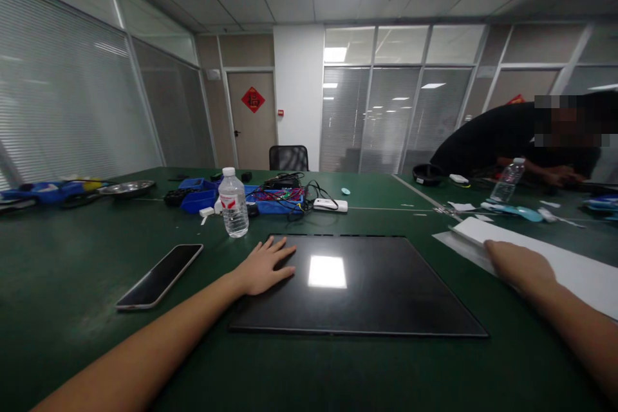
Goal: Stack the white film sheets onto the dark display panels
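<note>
A flat black screen panel (376, 296) lies on the green table, a ceiling light mirrored in its glossy face. On its left edge my left hand (264, 267) rests flat, fingers spread. My right hand (524, 265) is closed at the near edge of a flat white panel (579, 261), its fingertips mostly hidden. Under that panel's left end, a thin pale sheet (461, 251) sticks out. A phone (161, 277) with a dark display lies to the left of my left hand. Beyond that hand stands a clear water bottle (234, 206) with a white cap.
Blue trays (280, 205) with tangled wires stand behind the bottle, beside a white power strip (331, 205). A metal dish (128, 188) sits far left. At right, a person in black (487, 132) leans over the table (309, 376), near another bottle (508, 181) and scraps.
</note>
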The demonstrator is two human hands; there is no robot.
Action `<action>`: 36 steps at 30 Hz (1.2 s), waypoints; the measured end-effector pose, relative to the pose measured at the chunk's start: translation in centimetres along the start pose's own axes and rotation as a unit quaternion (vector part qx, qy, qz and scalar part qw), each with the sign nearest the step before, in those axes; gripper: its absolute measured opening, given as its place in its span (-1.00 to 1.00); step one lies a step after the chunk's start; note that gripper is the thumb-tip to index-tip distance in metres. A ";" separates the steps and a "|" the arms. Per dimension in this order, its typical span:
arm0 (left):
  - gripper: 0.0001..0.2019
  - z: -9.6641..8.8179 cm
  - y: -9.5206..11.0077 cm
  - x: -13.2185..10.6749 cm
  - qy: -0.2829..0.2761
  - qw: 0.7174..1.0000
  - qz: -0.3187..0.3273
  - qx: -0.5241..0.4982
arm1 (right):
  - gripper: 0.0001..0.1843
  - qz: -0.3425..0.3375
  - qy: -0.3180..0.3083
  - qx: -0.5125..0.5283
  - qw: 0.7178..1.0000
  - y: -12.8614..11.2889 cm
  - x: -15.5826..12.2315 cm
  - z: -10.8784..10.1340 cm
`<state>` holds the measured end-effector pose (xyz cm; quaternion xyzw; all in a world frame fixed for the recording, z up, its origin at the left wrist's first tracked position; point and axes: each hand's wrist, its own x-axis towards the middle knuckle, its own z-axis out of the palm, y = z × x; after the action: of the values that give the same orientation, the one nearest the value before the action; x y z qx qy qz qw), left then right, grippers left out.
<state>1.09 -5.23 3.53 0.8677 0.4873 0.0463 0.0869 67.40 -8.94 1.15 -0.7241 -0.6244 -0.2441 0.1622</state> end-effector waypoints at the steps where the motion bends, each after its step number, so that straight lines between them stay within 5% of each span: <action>1: -0.22 0.1 -0.1 0.0 0.007 1.000 0.000 -0.006 | -0.77 -0.004 -0.017 -0.013 1.000 -0.7 0.0 -0.4; 4: -0.26 0.5 -0.4 0.0 0.023 1.000 -0.001 -0.014 | -0.71 -0.034 -0.044 -0.045 0.997 -4.2 0.1 -2.2; 8: -0.29 0.9 -0.9 0.2 0.039 0.999 -0.001 -0.025 | -0.63 -0.123 -0.012 -0.073 0.990 -11.9 -0.9 -4.7; 12: -0.28 1.3 -1.2 0.3 0.046 0.998 -0.002 -0.031 | -0.61 -0.269 0.018 0.018 0.963 -20.6 -3.8 -7.0; 15: -0.29 1.4 -1.2 0.4 0.054 0.998 -0.005 -0.032 | -0.58 -0.358 -0.027 0.104 0.927 -26.0 -6.6 -9.3; 18: -0.31 1.5 -1.1 0.5 0.055 0.998 -0.003 -0.031 | -0.62 -0.385 -0.095 0.228 0.889 -29.0 -8.1 -11.8; 22: -0.30 1.5 -1.0 0.7 0.051 0.998 -0.008 -0.025 | -0.61 -0.430 -0.131 0.353 0.820 -26.8 -6.4 -12.8; 23: -0.30 1.4 -1.0 0.7 0.050 0.998 -0.007 -0.023 | -0.61 -0.432 -0.126 0.351 0.821 -25.1 -5.6 -12.2; 27: -0.30 1.3 -0.8 0.7 0.044 0.999 0.007 -0.020 | -0.55 -0.340 -0.080 0.251 0.903 -17.1 -2.8 -7.8; 30: -0.30 1.3 -0.9 0.7 0.045 0.999 0.007 -0.028 | -0.52 -0.284 -0.114 0.243 0.920 -12.8 -2.6 -4.4; 33: -0.33 1.5 -1.2 0.8 0.042 0.998 0.016 -0.044 | -0.50 -0.269 -0.184 0.263 0.908 -11.9 -3.1 -3.2; 36: -0.33 1.7 -1.4 0.9 0.040 0.997 0.048 -0.045 | -0.52 -0.294 -0.176 0.264 0.902 -13.5 -3.5 -3.9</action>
<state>0.65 -3.87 1.57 0.8829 0.4453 0.1069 0.1038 53.23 -11.63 1.47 -0.4692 -0.8690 0.0244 0.1553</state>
